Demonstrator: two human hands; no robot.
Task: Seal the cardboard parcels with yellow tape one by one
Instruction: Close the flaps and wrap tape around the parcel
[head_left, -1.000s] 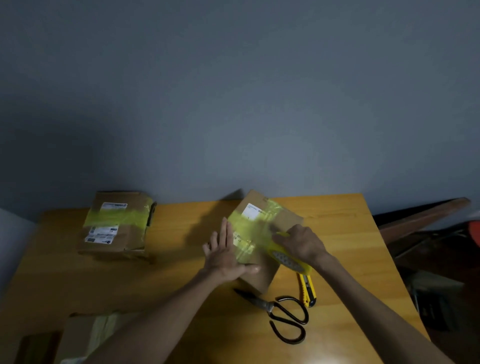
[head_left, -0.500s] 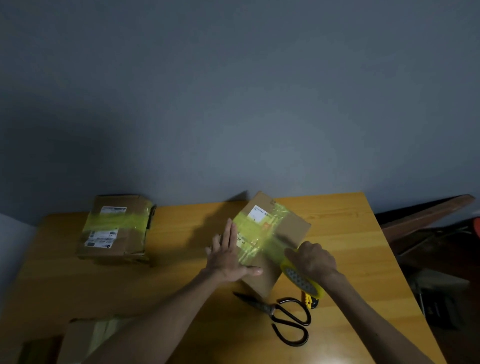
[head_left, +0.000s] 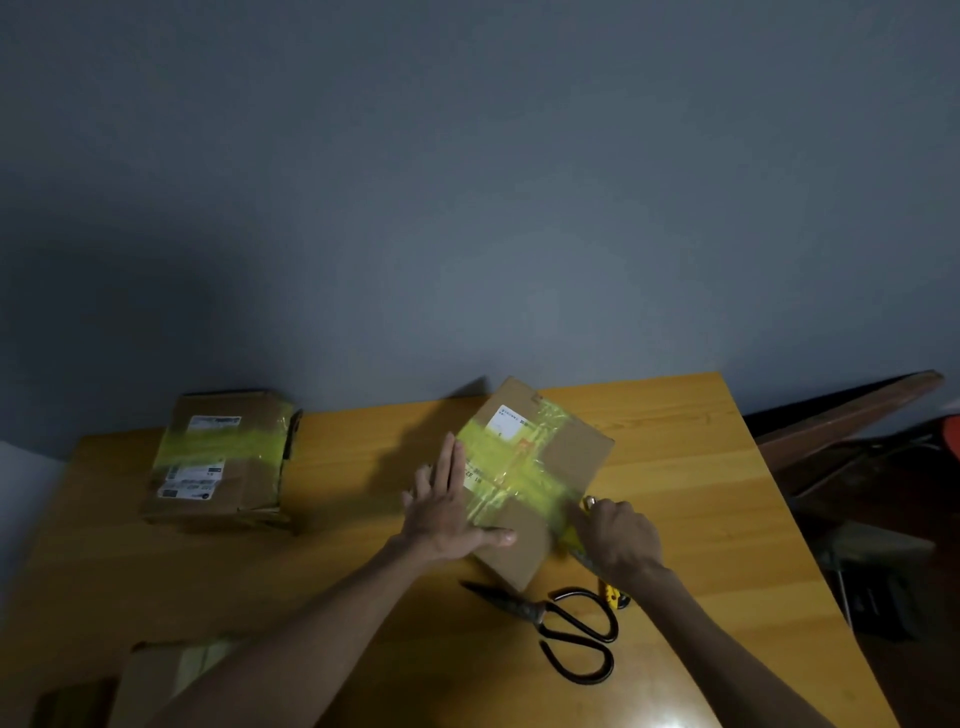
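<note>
Pulling tape (head_left: 550, 496) over parcel (head_left: 571, 452) | right grip (head_left: 621, 540) nearer | left grip (head_left: 447, 514) flat

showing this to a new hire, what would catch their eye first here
The central cardboard parcel, crossed with yellow tape, stands out; the left hand presses flat on it while the right hand holds the yellow tape roll at its near right edge. A second taped parcel sits far left, and black scissors lie in front.

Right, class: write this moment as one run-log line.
step: sealing centre parcel | left hand: flat on parcel top | right hand: grips yellow tape roll at parcel's near-right edge | scissors: on table, untouched
</note>
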